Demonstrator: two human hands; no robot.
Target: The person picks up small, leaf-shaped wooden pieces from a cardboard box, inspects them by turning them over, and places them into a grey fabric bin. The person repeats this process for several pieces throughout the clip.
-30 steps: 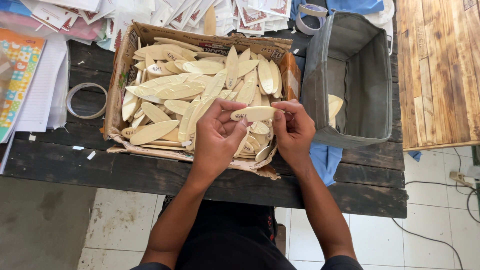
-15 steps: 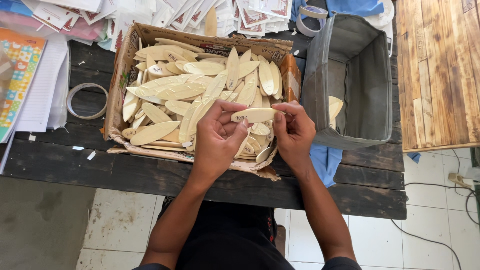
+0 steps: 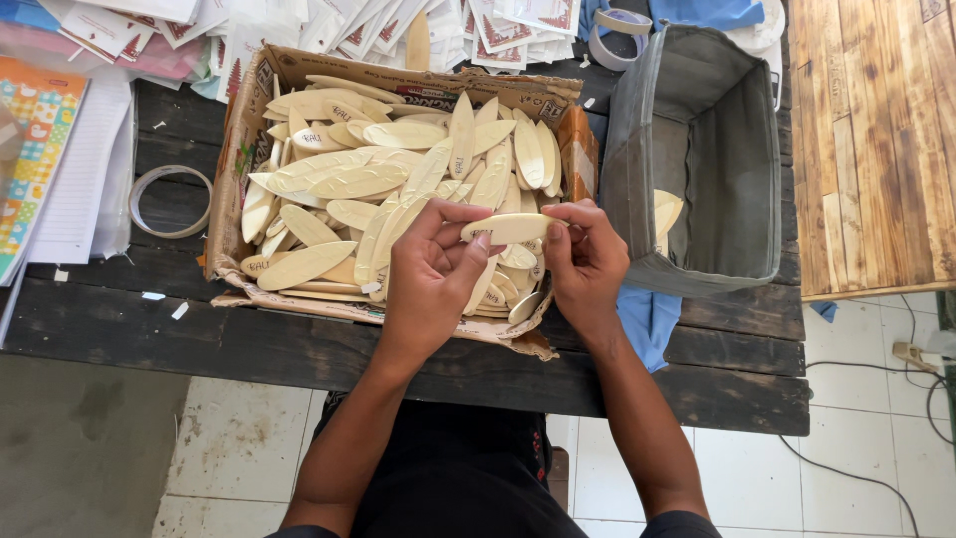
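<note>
You held one flat wooden oval [image 3: 510,228] level between both hands, just above the near right corner of the cardboard box [image 3: 261,92]. Your left hand [image 3: 435,282] pinched its left end, your right hand [image 3: 586,261] its right end. The box held a heap of similar pieces; a grey bin [image 3: 732,189] stood just beside it.

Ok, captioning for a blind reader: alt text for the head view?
Both hands, left hand and right hand, hold one flat oval wooden piece over a cardboard box of similar pieces; a grey fabric bin stands to its right.
</note>
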